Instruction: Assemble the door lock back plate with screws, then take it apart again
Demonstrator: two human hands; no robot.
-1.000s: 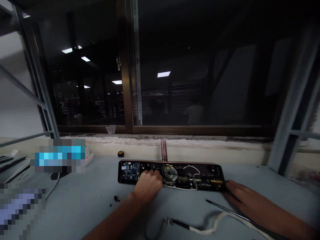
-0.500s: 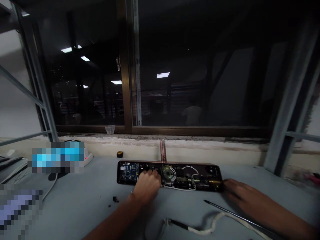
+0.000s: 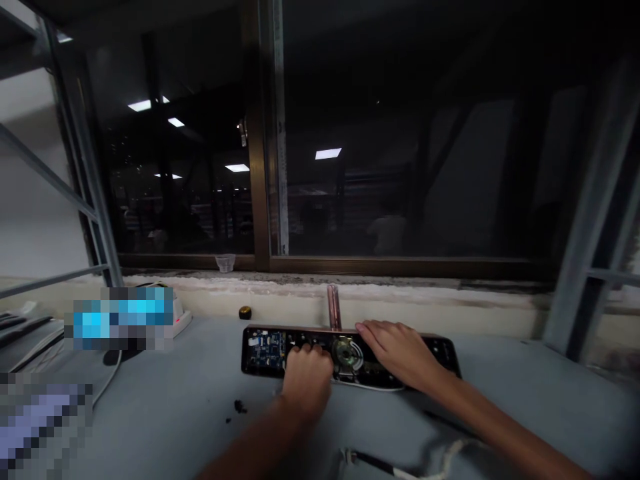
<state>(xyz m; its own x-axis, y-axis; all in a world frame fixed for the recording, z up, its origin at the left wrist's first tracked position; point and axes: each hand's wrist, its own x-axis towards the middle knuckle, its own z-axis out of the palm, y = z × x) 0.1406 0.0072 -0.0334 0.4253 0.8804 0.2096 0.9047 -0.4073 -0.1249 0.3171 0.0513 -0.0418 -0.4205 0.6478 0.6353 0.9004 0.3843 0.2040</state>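
A long black housing (image 3: 300, 333) lies on the bench with its inside facing up. At its left end sits a blue circuit board (image 3: 270, 348); a round greenish part (image 3: 345, 353) with a white wire around it is near the middle. Between these, my left hand (image 3: 309, 373) is closed on the housing, its fingers curled down and their tips hidden. My right hand (image 3: 400, 350) lies across the right half, fingers stretched together toward the back edge, covering the parts beneath. A copper-coloured bar (image 3: 334, 307) stands behind the housing.
Small black bits (image 3: 241, 406) lie in front, left of my left arm. A white cable with a dark end (image 3: 373, 461) and a dark thin tool (image 3: 445, 421) are near my right forearm. Behind are a small black-and-gold knob (image 3: 245, 313) and a clear cup (image 3: 225, 263) on the sill.
My right hand has moved left from the housing's right end onto its right half. My left hand keeps its place on the housing. The whole view has shifted slightly.
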